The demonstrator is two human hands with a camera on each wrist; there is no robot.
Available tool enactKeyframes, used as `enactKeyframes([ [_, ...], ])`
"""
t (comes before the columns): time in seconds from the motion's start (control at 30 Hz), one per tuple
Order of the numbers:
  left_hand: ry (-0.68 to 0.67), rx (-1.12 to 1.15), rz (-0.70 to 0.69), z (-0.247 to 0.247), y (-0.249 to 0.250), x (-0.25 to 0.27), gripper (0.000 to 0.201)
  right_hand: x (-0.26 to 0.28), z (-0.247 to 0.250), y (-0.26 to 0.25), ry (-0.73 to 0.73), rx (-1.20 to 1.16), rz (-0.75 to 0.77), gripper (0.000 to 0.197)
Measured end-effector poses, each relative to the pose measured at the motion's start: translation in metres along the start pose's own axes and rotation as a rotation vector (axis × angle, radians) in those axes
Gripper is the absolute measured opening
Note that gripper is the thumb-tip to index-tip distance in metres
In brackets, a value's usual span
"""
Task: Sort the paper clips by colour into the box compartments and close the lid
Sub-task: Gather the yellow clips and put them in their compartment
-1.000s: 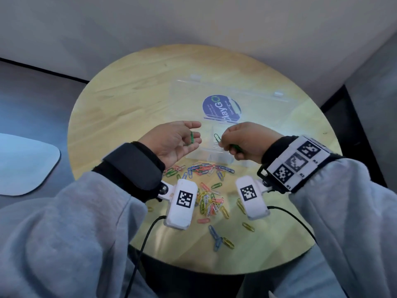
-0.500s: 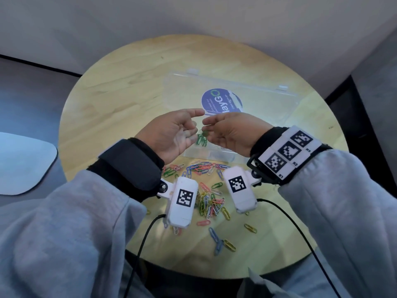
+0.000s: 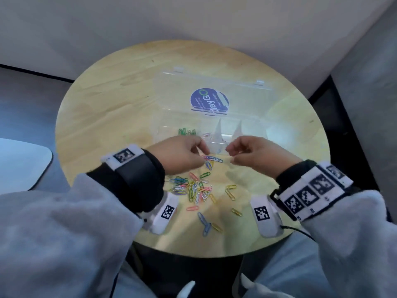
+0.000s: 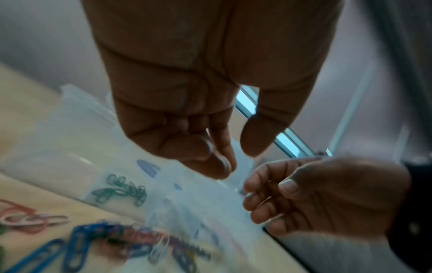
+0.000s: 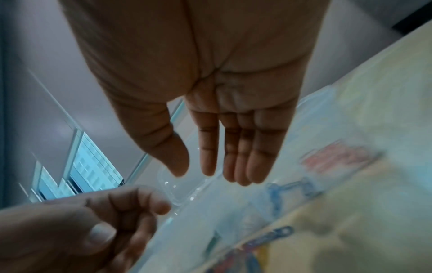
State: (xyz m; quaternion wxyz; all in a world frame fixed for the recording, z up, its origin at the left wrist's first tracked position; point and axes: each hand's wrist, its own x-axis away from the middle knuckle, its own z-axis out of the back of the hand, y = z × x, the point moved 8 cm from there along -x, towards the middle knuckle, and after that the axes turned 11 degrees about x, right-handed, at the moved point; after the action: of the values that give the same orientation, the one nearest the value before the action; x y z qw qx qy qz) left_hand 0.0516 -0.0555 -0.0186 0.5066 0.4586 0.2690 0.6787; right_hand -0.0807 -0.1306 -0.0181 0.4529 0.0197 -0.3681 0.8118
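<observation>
A clear compartment box point(image 3: 171, 122) stands on the round wooden table point(image 3: 107, 104), its lid point(image 3: 242, 95) lying open behind it. Several green clips point(image 3: 187, 131) point(image 4: 121, 190) lie in its left compartment. My left hand point(image 3: 205, 151) point(image 4: 238, 158) hovers palm down over the box's near edge, fingers loosely curled and holding nothing. Beside it my right hand point(image 3: 231, 153) point(image 5: 194, 171) hangs with fairly straight fingers, also empty. A mixed pile of coloured clips point(image 3: 193, 188) lies on the table just in front of both hands, with blue clips point(image 3: 211, 160) point(image 4: 77, 245) nearest the fingers.
A round blue sticker point(image 3: 209, 102) is on the lid. Loose yellow clips point(image 3: 231, 190) and blue clips point(image 3: 204, 222) lie scattered toward the table's near edge. A pale wall runs behind the table, and a white surface point(image 3: 21, 164) sits at the far left.
The green clips held between my two hands now lie in the left compartment. Both hands have turned palm down, moved apart and come back to the box's near edge.
</observation>
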Motion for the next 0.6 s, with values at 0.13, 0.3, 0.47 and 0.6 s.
enactKeyframes([
  [0.13,-0.085,-0.419,-0.025,-0.038,0.004,0.006,0.028,0.018,-0.025,0.034,-0.108,0.300,-0.099,0.041],
  [0.3,-0.129,-0.682,-0.030,-0.067,-0.001,0.000,0.031,0.030,-0.050,0.046,-0.202,0.460,-0.063,0.068],
  [0.47,-0.172,-0.869,-0.037,-0.086,0.001,-0.004,0.033,0.033,-0.056,0.050,-0.211,0.539,-0.012,0.068],
  [0.6,-0.189,-0.924,-0.050,-0.095,-0.002,-0.007,0.026,0.029,-0.058,0.047,-0.188,0.539,0.026,0.058],
])
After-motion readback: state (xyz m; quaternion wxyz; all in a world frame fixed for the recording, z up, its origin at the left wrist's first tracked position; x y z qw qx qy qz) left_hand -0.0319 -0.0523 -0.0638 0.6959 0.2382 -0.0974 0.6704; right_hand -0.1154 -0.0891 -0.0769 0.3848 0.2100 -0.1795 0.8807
